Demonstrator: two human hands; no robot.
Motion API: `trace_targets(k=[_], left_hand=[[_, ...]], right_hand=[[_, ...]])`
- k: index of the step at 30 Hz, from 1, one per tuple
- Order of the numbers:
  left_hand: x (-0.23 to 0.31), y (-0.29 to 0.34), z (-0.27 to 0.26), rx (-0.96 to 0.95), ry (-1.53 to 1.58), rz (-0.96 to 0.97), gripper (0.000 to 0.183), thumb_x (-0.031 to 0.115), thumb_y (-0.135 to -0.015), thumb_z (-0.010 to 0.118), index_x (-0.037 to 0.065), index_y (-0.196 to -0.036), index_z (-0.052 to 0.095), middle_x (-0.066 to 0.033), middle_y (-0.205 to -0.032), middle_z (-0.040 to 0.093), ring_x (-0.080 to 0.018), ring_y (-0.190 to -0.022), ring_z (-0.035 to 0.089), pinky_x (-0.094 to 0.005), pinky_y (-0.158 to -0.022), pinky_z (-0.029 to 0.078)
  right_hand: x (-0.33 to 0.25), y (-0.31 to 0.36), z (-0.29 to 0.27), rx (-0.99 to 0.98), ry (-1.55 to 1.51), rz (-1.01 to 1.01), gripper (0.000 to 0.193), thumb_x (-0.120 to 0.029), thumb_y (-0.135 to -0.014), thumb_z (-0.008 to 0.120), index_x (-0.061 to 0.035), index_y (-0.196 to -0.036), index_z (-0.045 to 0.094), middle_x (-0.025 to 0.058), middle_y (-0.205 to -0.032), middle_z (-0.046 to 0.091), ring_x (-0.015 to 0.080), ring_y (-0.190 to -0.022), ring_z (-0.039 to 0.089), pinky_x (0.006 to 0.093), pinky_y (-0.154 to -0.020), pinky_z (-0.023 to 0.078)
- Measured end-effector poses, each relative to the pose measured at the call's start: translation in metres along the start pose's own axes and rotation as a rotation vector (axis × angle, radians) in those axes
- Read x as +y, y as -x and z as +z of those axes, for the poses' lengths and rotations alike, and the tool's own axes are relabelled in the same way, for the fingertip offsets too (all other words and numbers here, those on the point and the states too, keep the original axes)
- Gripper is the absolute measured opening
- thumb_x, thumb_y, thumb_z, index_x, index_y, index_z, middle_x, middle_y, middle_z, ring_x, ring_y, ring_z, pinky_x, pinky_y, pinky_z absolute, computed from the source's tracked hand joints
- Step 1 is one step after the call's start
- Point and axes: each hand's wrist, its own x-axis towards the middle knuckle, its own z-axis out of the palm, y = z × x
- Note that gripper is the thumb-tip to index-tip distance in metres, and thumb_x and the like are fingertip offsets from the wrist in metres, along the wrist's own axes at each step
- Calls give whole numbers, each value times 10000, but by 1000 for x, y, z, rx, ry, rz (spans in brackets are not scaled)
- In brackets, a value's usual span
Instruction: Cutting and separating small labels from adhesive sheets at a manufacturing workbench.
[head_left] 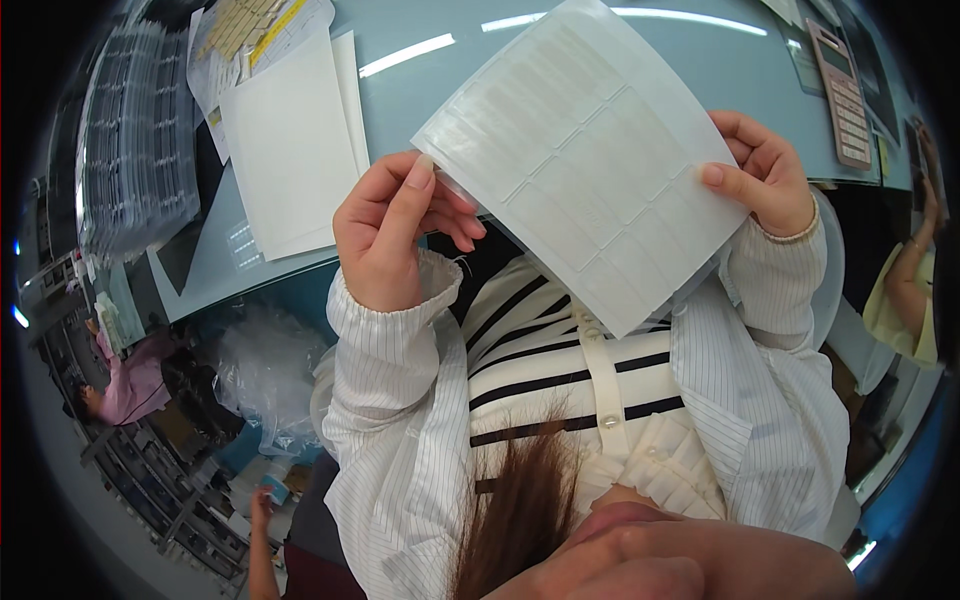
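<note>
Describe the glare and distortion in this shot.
In the head view, white streaks of light reflect off the table and the sheet has a faint sheen; also in the head view, the plastic stack looks bowed and the picture's corners go black.

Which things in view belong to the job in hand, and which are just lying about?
In use:
- pale sheet
- left hand, pinching its left corner
- right hand, gripping its right side

Apparently lying about:
- pink calculator
- white papers
- clear plastic bag
- plastic stack
</note>
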Motion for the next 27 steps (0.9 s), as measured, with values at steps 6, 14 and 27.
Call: trace_targets(k=[6,14,27], left_hand=[[1,1,-2,-10,23,13,231,145,-987,516,-50,-1059,616,-146,-807,688,-213,-630,676,-291,-553,563],[-2,2,-1,-9,35,74,222,123,-956,571,-57,-1085,590,-154,-826,685,-219,-654,681,-311,-577,579],[-2,2,0,65,11,92,214,52,-899,664,-57,-1063,580,-150,-877,683,-217,-662,690,-327,-610,601]], right_hand=[[0,1,1,-5,-6,-17,541,-119,-844,733,36,-1310,505,131,-1152,669,162,-1021,651,290,-906,499],[0,4,5,7,-18,-60,516,-102,-831,748,28,-1282,534,106,-1096,686,146,-981,657,281,-880,507],[-2,6,18,5,-36,-82,428,-87,-819,751,16,-1199,583,83,-1039,694,129,-919,661,272,-845,513]])
